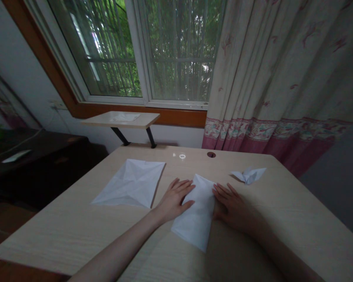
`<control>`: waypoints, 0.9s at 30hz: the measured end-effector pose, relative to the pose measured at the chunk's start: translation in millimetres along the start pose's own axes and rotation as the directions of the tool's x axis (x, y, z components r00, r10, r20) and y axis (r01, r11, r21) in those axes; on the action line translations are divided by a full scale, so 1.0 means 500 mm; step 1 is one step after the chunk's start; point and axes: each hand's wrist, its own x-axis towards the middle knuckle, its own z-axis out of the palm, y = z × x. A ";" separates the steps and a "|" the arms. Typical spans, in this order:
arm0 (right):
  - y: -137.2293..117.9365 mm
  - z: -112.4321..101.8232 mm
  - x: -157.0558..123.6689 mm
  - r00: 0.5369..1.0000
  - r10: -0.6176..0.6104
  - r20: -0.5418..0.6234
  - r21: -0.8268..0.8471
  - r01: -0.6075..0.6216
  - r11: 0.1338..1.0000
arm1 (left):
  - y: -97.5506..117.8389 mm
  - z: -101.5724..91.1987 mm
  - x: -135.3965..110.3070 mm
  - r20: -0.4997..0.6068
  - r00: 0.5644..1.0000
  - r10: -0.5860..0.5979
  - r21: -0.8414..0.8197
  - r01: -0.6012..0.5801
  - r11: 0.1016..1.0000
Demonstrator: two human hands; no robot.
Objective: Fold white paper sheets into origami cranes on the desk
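Down in the lower middle of the frame, a folded white paper (195, 219) lies on the pale desk (85, 235), running a bit lengthwise, with a hand on each side of it. Left hand (174, 200) is laid flat over its left edge, fingers straight and slightly spread, thumb out wide, not pinching anything. Right hand (231, 205) has its fingertips on the right edge, fingers stretched out and fairly close together; its thumb is too shadowy to make out, so can't tell what that's doing.

Just left of center there's a creased white sheet (135, 184) opened out, and over on the right sits a small folded piece (248, 176) with two winglike points. Bit further up, a round hole (211, 154) in the desk. Left of that, a raised shelf (98, 118) on dark legs has some more paper (126, 117) on it. Way at the back: window (176, 66) up top, flowery curtain (270, 70) filling the upper right.
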 end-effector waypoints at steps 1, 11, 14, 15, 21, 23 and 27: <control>-0.003 0.001 0.000 1.000 0.005 0.000 -0.004 -0.005 1.000 | 0.000 0.000 0.000 -0.006 1.000 0.003 -0.011 -0.003 1.000; -0.034 0.027 -0.004 0.994 0.057 -0.098 -0.039 -0.062 0.997 | -0.005 0.008 -0.001 -0.144 0.989 -0.040 -0.433 -0.027 0.901; -0.036 0.032 -0.006 0.990 0.051 -0.129 -0.052 -0.058 0.997 | -0.003 0.008 -0.001 -0.173 0.982 -0.073 -0.505 -0.025 0.863; -0.036 0.033 -0.006 0.990 0.050 -0.135 -0.052 -0.057 0.997 | -0.002 0.006 -0.001 -0.174 0.981 -0.081 -0.522 -0.022 0.853; -0.040 0.030 -0.005 0.991 0.082 -0.106 -0.035 -0.086 0.996 | 0.014 -0.005 0.001 -0.201 0.972 -0.120 -0.580 -0.019 0.815; -0.042 0.027 -0.003 0.992 0.089 -0.089 -0.029 -0.092 0.995 | 0.017 -0.007 0.002 -0.212 0.968 -0.133 -0.592 -0.019 0.806; -0.044 0.023 0.002 0.990 0.101 -0.099 -0.020 -0.103 0.994 | 0.016 -0.006 0.005 -0.230 0.957 -0.175 -0.627 -0.008 0.779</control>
